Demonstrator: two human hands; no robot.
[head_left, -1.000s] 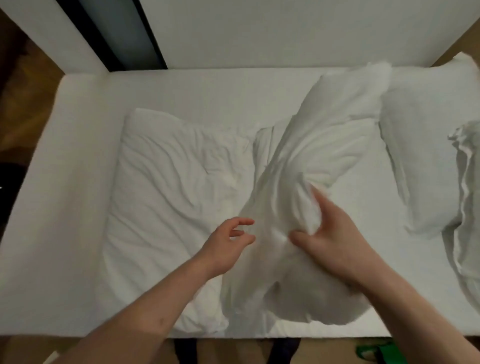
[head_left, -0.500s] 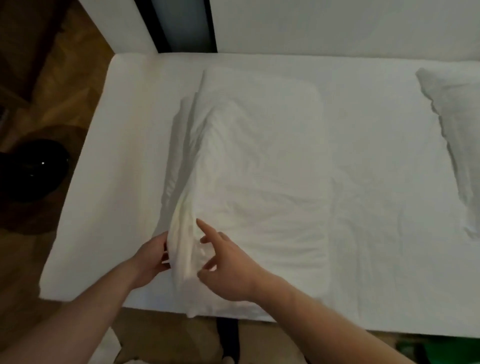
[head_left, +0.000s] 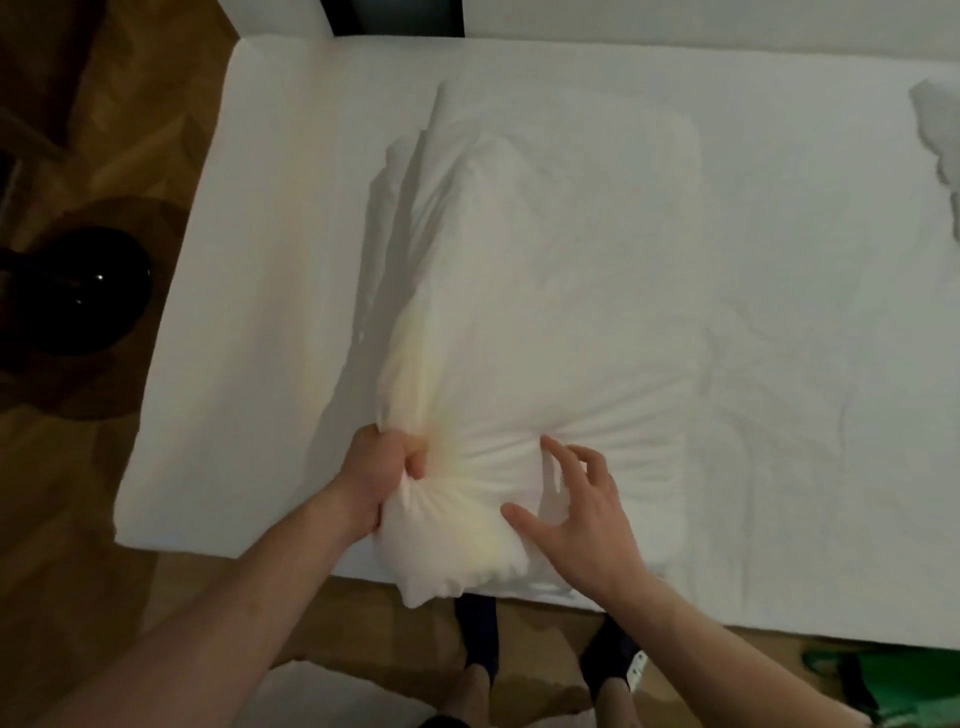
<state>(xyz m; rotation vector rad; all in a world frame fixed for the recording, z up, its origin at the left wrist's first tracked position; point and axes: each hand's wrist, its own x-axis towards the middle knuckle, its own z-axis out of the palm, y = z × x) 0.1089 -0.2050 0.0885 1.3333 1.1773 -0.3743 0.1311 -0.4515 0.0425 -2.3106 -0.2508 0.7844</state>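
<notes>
The left hand (head_left: 382, 470) is closed tight around a bunched fistful of cloth at the near left corner of the pillow (head_left: 545, 312), creases fanning out from the grip. The right hand (head_left: 579, 519) is spread wide, fingers straight and apart, lying on the pillow's near end just beside the left and gripping nothing. That makes two hands at work on one white pillow. The pillow lies lengthwise on the white bed (head_left: 260, 260), towards its left half, with its near corner hanging past the bed's front edge. A flatter white layer runs along the pillow's right side; whether it belongs to the pillow cannot be told. One more white pillow (head_left: 935, 124) sits at the far right, well apart and cut by the frame. One round black object (head_left: 78, 291) stands on the wooden floor (head_left: 130, 130) left of the bed, and one green item (head_left: 914, 680) lies at the lower right. Two feet in dark socks (head_left: 480, 642) stand below the bed's edge. Nothing lies between the hands and the pillow.
</notes>
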